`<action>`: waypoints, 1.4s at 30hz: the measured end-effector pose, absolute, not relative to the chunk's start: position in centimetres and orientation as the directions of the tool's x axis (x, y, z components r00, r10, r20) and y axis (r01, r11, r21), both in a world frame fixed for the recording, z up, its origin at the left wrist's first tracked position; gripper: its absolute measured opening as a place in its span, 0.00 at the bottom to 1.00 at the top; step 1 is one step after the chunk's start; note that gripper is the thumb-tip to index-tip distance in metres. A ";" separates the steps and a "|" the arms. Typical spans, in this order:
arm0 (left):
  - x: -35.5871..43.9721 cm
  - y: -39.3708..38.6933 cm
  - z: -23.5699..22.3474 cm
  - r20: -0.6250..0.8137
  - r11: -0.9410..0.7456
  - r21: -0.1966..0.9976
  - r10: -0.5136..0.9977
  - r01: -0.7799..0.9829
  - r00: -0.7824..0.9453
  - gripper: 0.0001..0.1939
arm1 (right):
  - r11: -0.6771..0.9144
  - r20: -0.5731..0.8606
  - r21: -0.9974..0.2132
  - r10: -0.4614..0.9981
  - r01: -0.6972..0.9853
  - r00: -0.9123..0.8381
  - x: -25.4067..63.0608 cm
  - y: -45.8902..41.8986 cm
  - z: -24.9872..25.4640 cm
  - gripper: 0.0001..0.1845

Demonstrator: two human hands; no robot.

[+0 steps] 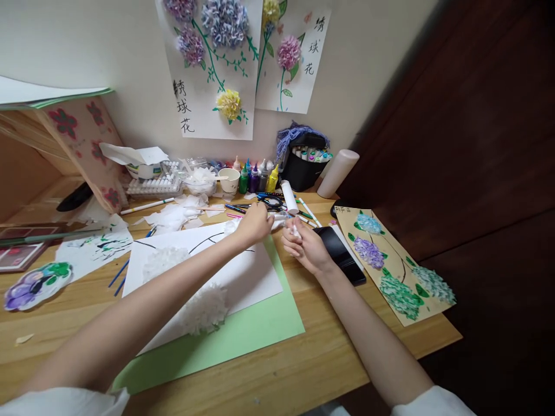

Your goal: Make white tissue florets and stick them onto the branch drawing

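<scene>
My left hand point(255, 222) is closed above the far right part of a white paper sheet point(255, 283), and what its fingers hold is hidden. Crumpled white tissue point(278, 222) shows just beside it. Curled fingers of my right hand point(307, 247) grip a small white tissue piece point(296, 231), next to a black phone point(342, 254). Fluffy white paper flower heads point(203, 309) and thin black drawn branches lie on the sheet, partly behind my left forearm. Under the sheet is a green sheet point(277, 326).
Paint bottles point(254, 180), a paper cup point(229, 181), a marker case point(303, 167) and a white cylinder point(338, 173) line the back. Torn tissue point(177, 215), scissors point(273, 201) and pens lie before them. A finished flower picture point(396, 263) rests at right. A decorated box point(82, 144) stands left.
</scene>
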State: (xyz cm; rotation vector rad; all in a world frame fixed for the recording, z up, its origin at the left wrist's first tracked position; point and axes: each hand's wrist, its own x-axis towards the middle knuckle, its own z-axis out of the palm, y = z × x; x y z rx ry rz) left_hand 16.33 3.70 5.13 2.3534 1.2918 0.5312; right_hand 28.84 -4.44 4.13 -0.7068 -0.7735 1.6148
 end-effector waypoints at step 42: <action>8.6 -3.1 6.4 0.397 -0.726 0.621 0.617 0.296 0.679 0.11 | -0.248 -0.090 -0.833 0.942 -0.494 -0.322 24.5 -6.4 2.2 0.12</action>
